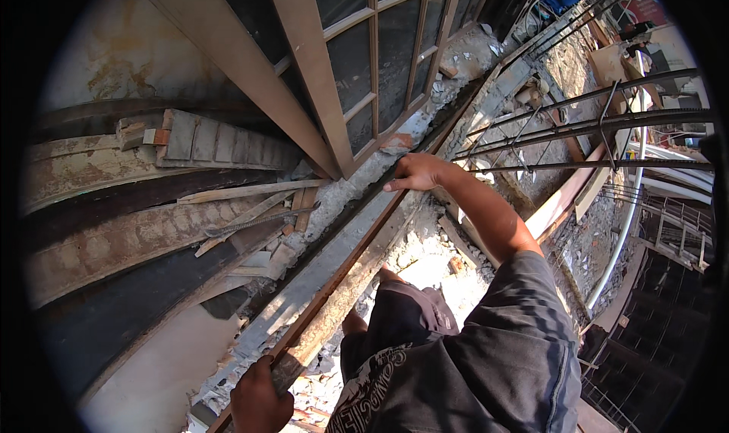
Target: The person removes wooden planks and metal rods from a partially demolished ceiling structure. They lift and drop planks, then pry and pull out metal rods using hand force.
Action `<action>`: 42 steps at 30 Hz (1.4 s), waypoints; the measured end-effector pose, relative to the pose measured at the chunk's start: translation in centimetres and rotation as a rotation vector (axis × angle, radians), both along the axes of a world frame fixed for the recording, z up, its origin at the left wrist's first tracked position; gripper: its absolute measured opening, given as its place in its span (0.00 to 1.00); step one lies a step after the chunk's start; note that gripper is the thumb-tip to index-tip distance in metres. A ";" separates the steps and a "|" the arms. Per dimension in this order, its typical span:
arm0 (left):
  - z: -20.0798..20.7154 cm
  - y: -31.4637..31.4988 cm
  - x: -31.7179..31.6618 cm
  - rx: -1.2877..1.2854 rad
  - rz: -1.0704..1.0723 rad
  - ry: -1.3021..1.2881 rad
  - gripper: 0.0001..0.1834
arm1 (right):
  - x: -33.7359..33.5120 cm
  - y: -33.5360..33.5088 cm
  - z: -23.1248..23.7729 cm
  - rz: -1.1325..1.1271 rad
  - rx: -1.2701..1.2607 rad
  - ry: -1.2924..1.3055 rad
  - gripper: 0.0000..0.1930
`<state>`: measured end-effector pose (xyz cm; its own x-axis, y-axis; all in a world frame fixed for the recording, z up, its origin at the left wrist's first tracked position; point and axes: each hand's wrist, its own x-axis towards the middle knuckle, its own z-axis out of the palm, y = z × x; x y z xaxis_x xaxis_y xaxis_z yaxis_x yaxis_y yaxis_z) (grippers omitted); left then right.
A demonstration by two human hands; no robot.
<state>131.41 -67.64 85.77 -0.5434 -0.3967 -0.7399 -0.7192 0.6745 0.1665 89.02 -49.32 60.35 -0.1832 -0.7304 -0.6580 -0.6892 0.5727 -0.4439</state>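
Observation:
A long wooden board (pixel 342 295), its narrow edge reddish-brown and its face crusted with pale mortar, runs slantwise from the lower left toward the upper right. My left hand (pixel 260 396) is closed around the board near its lower-left part. Farther along, my right hand (pixel 416 173) grips the board's upper edge, with the thumb on the near side and the other fingers partly hidden behind the board. Below the board, my legs show among pale rubble (pixel 425 266).
A brown-framed lattice window (pixel 372 53) leans beyond the board. Old planks (pixel 114 167) and a louvred wooden piece (pixel 220 140) lie at left. Tied rebar (pixel 607 121) juts in from the right, near a white pipe (pixel 619 251). A dark mesh panel (pixel 653 319) lies lower right.

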 end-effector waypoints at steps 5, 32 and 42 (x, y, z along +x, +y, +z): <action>1.4 -0.2 -1.8 -0.037 -0.001 -0.029 0.26 | -1.1 -0.7 1.4 -0.006 -0.014 -0.075 0.41; -18.1 0.6 10.8 0.255 0.179 0.098 0.25 | 14.3 5.1 -4.9 -0.057 -0.473 0.253 0.31; -20.8 2.4 12.1 0.280 0.261 0.130 0.22 | 18.5 9.4 -7.2 0.048 -0.319 0.282 0.30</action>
<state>143.48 -65.24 64.99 -0.5473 -0.3265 -0.7706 -0.8211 0.3879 0.4188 107.55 -39.92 53.14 -0.2847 -0.9013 -0.3264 -0.8315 0.4016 -0.3839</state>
